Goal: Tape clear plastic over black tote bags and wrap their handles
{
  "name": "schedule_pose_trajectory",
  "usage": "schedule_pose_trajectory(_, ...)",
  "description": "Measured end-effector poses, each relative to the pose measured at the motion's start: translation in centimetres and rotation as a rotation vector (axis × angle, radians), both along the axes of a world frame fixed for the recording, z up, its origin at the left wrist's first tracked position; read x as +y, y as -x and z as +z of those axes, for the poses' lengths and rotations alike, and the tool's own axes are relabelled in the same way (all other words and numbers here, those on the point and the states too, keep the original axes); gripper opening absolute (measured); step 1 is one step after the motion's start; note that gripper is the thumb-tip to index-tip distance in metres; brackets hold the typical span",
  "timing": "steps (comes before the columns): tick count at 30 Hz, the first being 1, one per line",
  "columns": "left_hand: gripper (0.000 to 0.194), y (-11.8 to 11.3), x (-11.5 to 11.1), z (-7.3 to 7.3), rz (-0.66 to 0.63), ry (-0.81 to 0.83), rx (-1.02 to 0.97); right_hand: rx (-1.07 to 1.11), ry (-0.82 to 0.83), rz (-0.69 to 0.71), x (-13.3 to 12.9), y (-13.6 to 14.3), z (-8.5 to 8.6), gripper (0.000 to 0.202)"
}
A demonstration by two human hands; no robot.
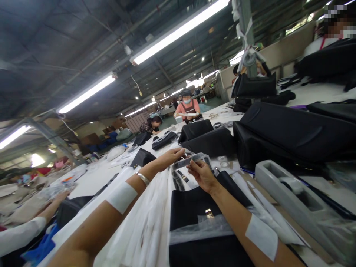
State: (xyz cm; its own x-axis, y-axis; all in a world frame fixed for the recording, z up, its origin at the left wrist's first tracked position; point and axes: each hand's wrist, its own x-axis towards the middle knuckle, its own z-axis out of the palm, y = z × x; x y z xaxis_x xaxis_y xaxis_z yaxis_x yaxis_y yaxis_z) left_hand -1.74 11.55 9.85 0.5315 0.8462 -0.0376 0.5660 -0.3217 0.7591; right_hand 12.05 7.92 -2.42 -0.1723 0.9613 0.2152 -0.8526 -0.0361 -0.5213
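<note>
A black bag with a gold clasp lies in front of me, a strip of clear plastic across it. Above its top edge is a dark strap wrapped in clear plastic, bent into a loop. My right hand pinches the wrapped strap at its near side. My left hand, a silver bangle on its wrist, reaches to the strap's far left part; its fingers are together, and what they grip is too small to make out.
A grey tape dispenser stands at the right, beside large black bags. White sheets lie left of the bag. Another person's arm reaches in at the left. More people sit across the table.
</note>
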Motion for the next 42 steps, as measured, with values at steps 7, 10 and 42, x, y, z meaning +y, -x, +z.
schedule_pose_trajectory(7,0.071,-0.9,-1.6,0.7,-0.159,-0.296,0.213,0.022,-0.086,-0.042,0.1,-0.1,0.1,0.027)
schedule_pose_trajectory(10,0.064,-0.5,-1.1,1.0,-0.047,-0.355,0.217,-0.017,-0.056,-0.074,0.4,0.1,-0.2,0.027)
schedule_pose_trajectory(42,0.027,-1.4,-1.6,-5.0,0.150,-0.546,0.189,-0.170,0.072,-0.157,0.8,0.5,-1.0,0.030)
